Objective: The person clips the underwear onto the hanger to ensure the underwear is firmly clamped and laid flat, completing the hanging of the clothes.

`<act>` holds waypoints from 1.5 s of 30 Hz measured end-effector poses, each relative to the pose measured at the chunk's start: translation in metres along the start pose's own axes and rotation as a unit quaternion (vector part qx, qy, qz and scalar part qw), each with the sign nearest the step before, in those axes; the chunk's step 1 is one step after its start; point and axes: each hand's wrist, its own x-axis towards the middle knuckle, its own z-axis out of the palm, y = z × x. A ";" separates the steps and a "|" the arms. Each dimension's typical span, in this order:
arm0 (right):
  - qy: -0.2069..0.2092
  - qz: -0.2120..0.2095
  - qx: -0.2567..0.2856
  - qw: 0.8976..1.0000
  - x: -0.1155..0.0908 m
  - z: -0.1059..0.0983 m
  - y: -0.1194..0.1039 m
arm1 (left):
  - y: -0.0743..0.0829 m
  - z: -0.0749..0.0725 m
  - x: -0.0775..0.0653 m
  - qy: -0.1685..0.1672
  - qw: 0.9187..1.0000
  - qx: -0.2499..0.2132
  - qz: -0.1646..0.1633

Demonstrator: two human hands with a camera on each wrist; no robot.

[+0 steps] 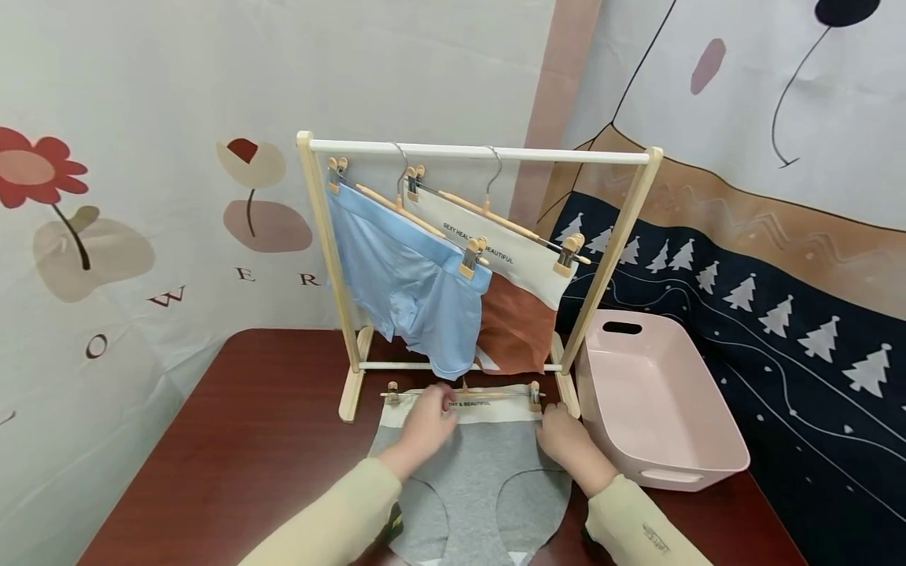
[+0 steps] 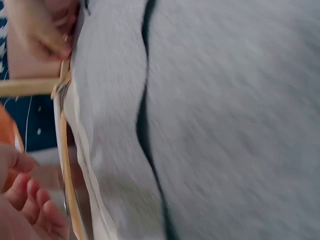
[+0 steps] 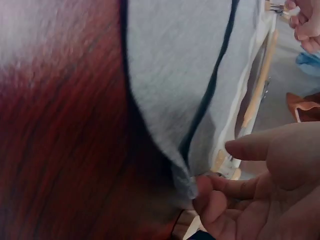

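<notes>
Grey underpants [image 1: 481,464] with a cream, lettered waistband lie flat on the table, clipped to a wooden hanger [image 1: 488,394]. My left hand [image 1: 430,420] is over the waistband, left of the hanger's middle; in the left wrist view its loosely bent fingers [image 2: 35,200] stand apart from the hanger, holding nothing visible. At the right end, my right hand [image 1: 569,440] is beside the clip [image 1: 534,395]. In the right wrist view its fingertips [image 3: 202,195] touch the garment's side edge, while the thumb stands apart.
Behind the garment stands a wooden rack [image 1: 481,151]. Blue shorts [image 1: 410,275] and cream-and-rust underpants [image 1: 520,314] hang from it on clip hangers. A pink bin [image 1: 658,393] is at the right, beside the dark red table [image 1: 233,417].
</notes>
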 end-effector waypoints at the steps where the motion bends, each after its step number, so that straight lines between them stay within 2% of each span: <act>1: 0.004 0.001 -0.001 1.000 0.002 0.001 0.001 | 0.004 0.004 0.002 -0.017 1.000 0.015 0.023; 3: 0.008 0.005 -0.002 1.000 0.006 0.004 0.003 | 0.013 0.013 0.006 -0.043 0.996 0.048 0.062; 5: 0.008 0.008 0.002 1.000 0.010 0.006 0.004 | 0.021 0.022 0.011 -0.055 0.990 0.086 0.094; 8: -0.004 0.016 0.012 1.000 0.016 0.009 0.004 | 0.034 0.034 0.020 -0.071 0.981 0.133 0.120; 14: -0.027 0.006 0.004 1.000 0.019 0.011 0.000 | 0.053 0.054 0.039 -0.112 0.969 0.186 0.119; 19: -0.034 -0.009 -0.002 0.999 0.019 0.013 -0.002 | 0.055 0.064 0.045 -0.130 0.943 0.277 0.127; 21: -0.037 -0.010 0.001 0.999 0.020 0.013 -0.002 | 0.056 0.066 0.045 -0.134 0.937 0.295 0.128; 28: -0.040 0.006 0.017 0.999 0.021 0.010 -0.001 | 0.053 0.073 0.047 -0.122 0.946 0.271 0.131; 34: -0.050 0.008 0.042 0.998 0.020 0.006 0.003 | 0.051 0.078 0.051 -0.109 0.964 0.208 0.123; 40: -0.069 -0.006 0.064 0.996 0.020 0.002 0.012 | 0.062 0.074 0.053 -0.102 0.983 0.123 0.086; 45: -0.054 -0.005 0.092 0.994 0.023 -0.002 0.018 | 0.076 0.070 0.055 -0.108 0.991 0.074 0.031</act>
